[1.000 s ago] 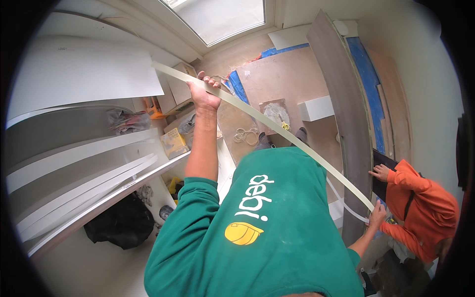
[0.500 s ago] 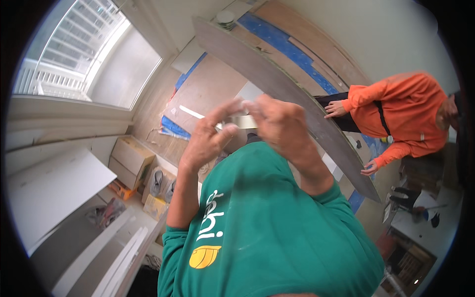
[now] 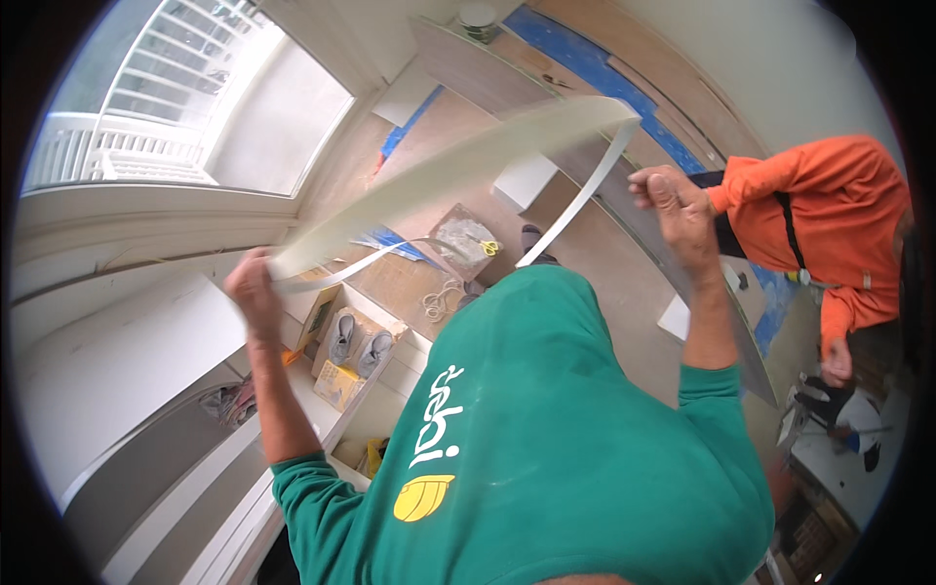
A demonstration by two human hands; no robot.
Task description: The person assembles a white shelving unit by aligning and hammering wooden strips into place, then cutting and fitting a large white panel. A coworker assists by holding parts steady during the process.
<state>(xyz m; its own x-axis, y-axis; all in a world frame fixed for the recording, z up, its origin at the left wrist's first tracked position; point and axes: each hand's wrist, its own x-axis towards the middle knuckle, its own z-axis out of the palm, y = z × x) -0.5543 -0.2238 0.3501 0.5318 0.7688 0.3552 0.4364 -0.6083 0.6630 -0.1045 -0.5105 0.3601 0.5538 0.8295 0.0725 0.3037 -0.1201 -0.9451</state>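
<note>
My left hand is closed on one end of a long, pale flexible strip, blurred by motion. The strip stretches up to the right, bends back near the long board, and a narrow white length of it hangs toward my shirt. Another narrow length curves from beside my left hand over the floor. My right hand is raised near the strip's bend, its fingers loosely curled and apart, with nothing visible in them. Yellow-handled scissors lie on a grey-topped box below the strip.
At right, a co-worker in an orange top stands beside the long brown board. A box with grey shoes stands at left near white panels. Blue floor sheeting lies behind the board. A window is at upper left.
My hands were close together in front of my chest; now they are wide apart, and the strip is spread out. The co-worker's hands have come off the board.
</note>
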